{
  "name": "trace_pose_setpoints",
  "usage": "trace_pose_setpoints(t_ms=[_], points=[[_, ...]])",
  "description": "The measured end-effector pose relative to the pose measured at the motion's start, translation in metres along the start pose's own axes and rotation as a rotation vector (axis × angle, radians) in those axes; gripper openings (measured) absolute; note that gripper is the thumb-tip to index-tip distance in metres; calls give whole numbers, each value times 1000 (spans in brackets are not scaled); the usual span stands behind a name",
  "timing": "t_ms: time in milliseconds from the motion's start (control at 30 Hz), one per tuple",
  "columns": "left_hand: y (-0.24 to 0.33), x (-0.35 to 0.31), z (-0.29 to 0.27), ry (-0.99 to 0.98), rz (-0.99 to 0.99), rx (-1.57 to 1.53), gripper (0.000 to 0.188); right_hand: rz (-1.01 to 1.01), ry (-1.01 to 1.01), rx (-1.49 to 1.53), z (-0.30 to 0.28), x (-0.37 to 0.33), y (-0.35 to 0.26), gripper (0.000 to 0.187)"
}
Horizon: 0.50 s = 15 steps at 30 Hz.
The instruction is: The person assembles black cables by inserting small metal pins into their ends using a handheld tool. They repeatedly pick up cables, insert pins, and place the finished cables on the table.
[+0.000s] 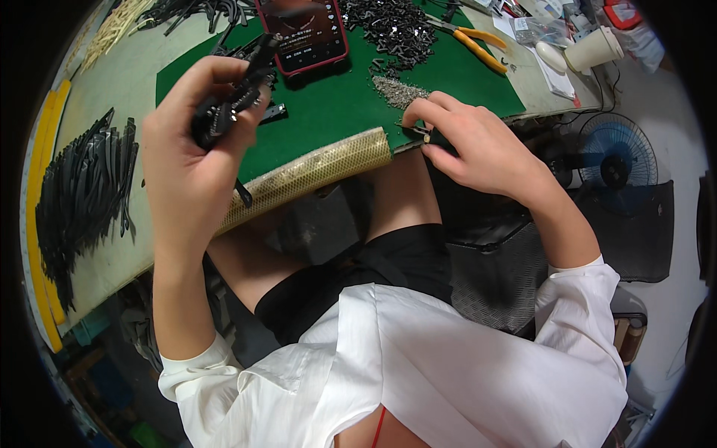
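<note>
My left hand (190,142) is raised over the left part of a green mat (314,108). Its fingers are closed around a bunch of black eyeglass temples (224,116) with shiny metal hinge bits, slightly blurred. Another dark temple tip (243,193) hangs below that hand. By the table's front edge, my right hand (474,142) pinches a small dark-handled tool (439,140); its exact kind is mostly hidden by the fingers. Just beyond those fingers lies a heap of tiny grey metal pieces (399,92).
A gold mesh-covered roll (321,166) pads the table's front edge. Many black temples (86,179) lie at left beside a yellow strip (46,157). A red-cased phone (302,52), small black parts (388,33), orange-handled pliers (482,51) and a pale cup (594,51) are farther back. A fan (616,153) stands right.
</note>
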<state>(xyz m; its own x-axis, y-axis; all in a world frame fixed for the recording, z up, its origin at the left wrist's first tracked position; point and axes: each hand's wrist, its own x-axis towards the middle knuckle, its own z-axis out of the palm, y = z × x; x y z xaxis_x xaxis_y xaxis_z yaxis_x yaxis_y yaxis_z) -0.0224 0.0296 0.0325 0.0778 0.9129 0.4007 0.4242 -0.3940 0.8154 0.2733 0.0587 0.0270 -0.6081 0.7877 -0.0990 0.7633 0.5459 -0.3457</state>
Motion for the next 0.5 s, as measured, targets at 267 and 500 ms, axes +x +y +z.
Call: trace_pose_setpoints(t_ms=[267, 500], points=[[-7, -6, 6, -11, 41, -14, 31, -20, 9, -6, 3, 5, 1, 29], [4, -18, 13, -11, -41, -40, 26, -15, -14, -79, 1, 16, -11, 30]])
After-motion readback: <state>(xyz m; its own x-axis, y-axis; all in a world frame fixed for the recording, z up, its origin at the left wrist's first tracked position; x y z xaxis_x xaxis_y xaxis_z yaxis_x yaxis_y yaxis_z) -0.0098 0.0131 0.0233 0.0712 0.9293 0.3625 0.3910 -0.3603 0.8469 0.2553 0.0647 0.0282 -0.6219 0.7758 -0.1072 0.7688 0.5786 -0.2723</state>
